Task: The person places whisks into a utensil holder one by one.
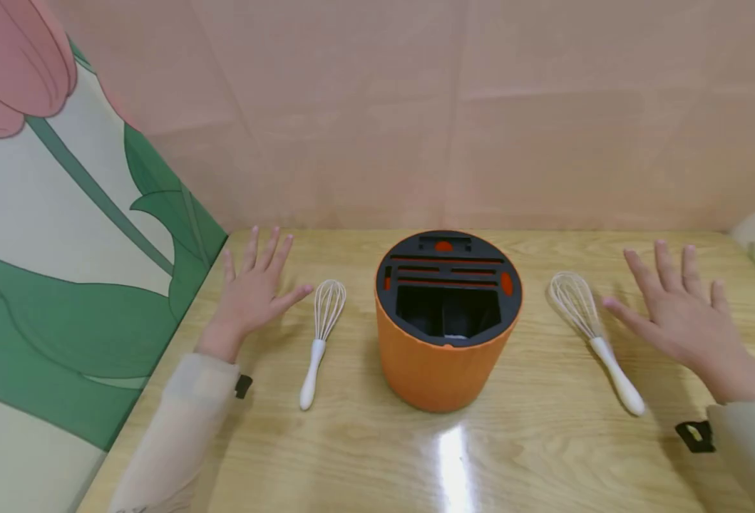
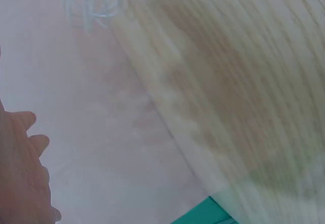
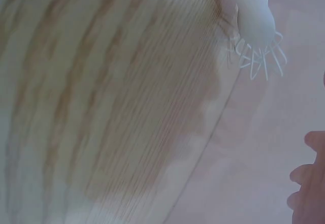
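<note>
In the head view my left hand (image 1: 249,296) is held with fingers spread and nothing in it, left of a small white whisk (image 1: 314,356). That whisk lies on the table with its wires pointing away from me. My right hand (image 1: 685,313), also spread and holding nothing, is to the right of a larger white whisk (image 1: 616,374), which lies slanted with its handle toward the lower right. Between the whisks stands an orange utensil holder (image 1: 438,374) with a black slotted top (image 1: 409,331). In the right wrist view the whisk's handle (image 3: 256,23) shows in front of its wires.
The wooden table (image 1: 351,463) meets a pinkish cloth-like backdrop (image 1: 364,142) along its far edge. A wall panel printed with a tulip and green leaves (image 1: 82,320) borders the left side. Black wrist straps (image 1: 244,386) hang under both sleeves.
</note>
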### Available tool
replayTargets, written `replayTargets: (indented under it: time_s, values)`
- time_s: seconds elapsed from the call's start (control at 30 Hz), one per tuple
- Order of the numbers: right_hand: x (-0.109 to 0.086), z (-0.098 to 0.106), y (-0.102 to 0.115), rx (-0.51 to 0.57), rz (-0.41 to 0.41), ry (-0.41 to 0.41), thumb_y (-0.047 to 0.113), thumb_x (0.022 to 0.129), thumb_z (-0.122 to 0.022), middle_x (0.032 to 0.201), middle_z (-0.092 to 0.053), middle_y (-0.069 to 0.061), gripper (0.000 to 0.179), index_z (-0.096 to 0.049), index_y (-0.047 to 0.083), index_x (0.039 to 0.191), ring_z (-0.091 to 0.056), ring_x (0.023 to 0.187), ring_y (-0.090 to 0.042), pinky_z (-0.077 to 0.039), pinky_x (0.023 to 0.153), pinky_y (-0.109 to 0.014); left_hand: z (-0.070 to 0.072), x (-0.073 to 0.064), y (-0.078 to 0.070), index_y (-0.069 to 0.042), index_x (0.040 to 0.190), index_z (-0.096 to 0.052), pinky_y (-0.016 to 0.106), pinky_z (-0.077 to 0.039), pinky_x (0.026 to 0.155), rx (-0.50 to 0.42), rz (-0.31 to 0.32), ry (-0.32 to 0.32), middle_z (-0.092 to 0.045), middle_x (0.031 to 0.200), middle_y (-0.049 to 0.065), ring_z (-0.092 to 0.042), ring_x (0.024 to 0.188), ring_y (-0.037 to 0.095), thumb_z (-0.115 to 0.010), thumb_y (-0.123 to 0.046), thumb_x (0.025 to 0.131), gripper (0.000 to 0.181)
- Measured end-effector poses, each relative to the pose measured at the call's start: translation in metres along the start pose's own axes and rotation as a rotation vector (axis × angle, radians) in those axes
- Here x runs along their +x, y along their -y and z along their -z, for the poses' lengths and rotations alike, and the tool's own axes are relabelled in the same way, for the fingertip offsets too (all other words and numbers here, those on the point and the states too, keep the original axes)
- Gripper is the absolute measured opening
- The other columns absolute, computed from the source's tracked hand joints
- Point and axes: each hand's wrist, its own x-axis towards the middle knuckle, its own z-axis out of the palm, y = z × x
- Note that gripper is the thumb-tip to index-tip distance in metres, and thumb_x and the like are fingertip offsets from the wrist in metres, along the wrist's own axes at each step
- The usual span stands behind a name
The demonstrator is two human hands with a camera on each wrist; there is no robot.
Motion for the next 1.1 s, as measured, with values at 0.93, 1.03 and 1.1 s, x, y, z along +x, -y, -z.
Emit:
replayTargets:
  time_s: [0.93,1.03,1.1]
  values:
    - [-0.010,-0.011,0.010,-0.026,0.098,0.115,0.051,0.099,-0.051,0.157,0.018,-0.034,0.094,0.004,0.002,0.158,0.009,0.139,-0.065,-0.030,0.076,-0.088,0.059,-0.015,-0.072,-0.029,0.161,0.001,0.070,-0.009,0.119,0.010,-0.402,-0.124,0.006,0.169,-0.009,0.013,0.156,0.022,-0.045,-0.079,0.087,0.100]
    - [-0.011,-0.013,0.012,-0.004,0.088,0.162,0.052,0.099,-0.051,0.156,0.013,-0.038,0.095,0.000,-0.002,0.158,0.008,0.138,-0.067,-0.028,0.079,-0.088,0.064,-0.018,-0.083,-0.028,0.161,-0.001,0.068,-0.010,0.120,0.005,-0.445,-0.126,0.005,0.169,-0.008,0.013,0.156,0.020,-0.041,-0.082,0.087,0.100]
    - [-0.011,-0.016,0.013,0.004,0.085,0.172,0.053,0.098,-0.053,0.156,0.006,-0.041,0.095,-0.005,-0.004,0.157,0.001,0.137,-0.069,-0.027,0.083,-0.088,0.067,-0.020,-0.089,-0.027,0.161,-0.002,0.068,-0.012,0.120,0.002,-0.470,-0.132,0.003,0.169,-0.007,0.012,0.156,0.020,-0.033,-0.085,0.086,0.100]
